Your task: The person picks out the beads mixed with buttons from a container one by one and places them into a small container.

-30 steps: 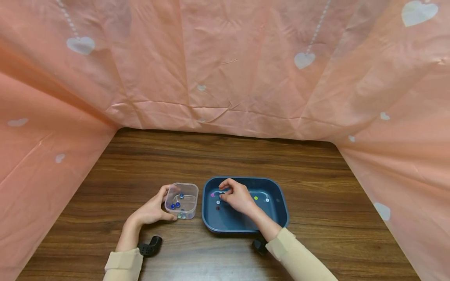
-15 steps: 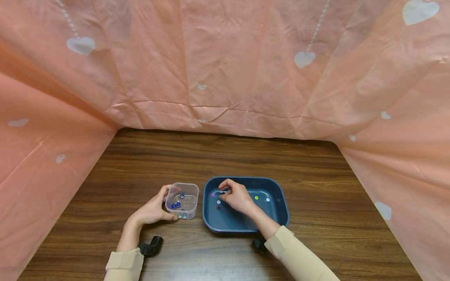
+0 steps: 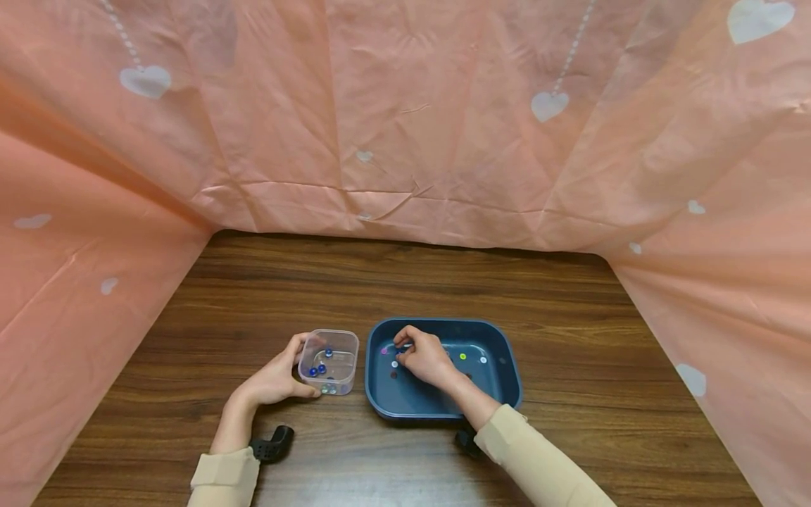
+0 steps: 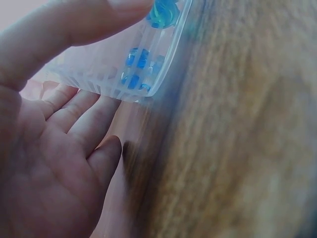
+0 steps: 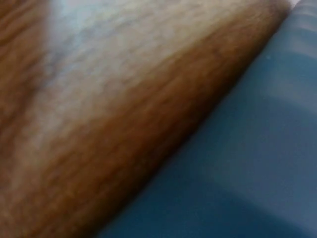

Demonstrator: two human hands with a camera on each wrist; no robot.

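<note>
My left hand (image 3: 275, 380) grips a clear square plastic container (image 3: 345, 338) on the table, thumb on the near side and fingers round the far side. Several marbles (image 3: 322, 369), mostly blue, lie inside it; the left wrist view shows a blue-green swirled marble (image 4: 163, 12) below the thumb. Inside a dark blue tray (image 3: 418, 407) my right hand (image 3: 426, 358) has curled fingers, with thumb and forefinger pinching what looks like a small blue marble (image 3: 400, 351), mostly hidden. Around it on the tray floor lie small round pieces: pink (image 3: 384, 351), white (image 3: 395, 364), brown (image 3: 393, 375) and yellow (image 3: 463, 356).
The tray stands just right of the container on a brown wooden table (image 3: 405, 282). Another white piece (image 3: 483, 360) lies at the tray's right side. A pink curtain with white hearts (image 3: 412, 127) encloses the back and sides. The right wrist view holds only tray wall and table.
My right thumb and forefinger have drawn closer together inside the tray, and the hand has shifted very slightly. My left hand and the container have stayed put.
</note>
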